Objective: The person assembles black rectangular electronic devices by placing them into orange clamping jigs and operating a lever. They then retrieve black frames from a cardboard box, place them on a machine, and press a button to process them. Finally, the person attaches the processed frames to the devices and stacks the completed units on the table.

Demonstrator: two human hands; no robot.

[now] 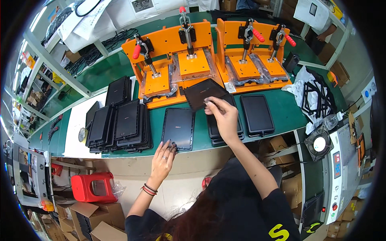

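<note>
Grip of the right hand is pinched on the near edge of a thin dark panel, which is held tilted at about 1 o'clock from a black shell, while that shell's near edge is touched by the loosely spread fingers of the left hand. On the green bench, black stacked pieces are seen at 9 o'clock from the shell, and another black stack at 3 o'clock. Handling is judged partway along: the panel is not yet set down, and which stacks are finished cannot be told.
</note>
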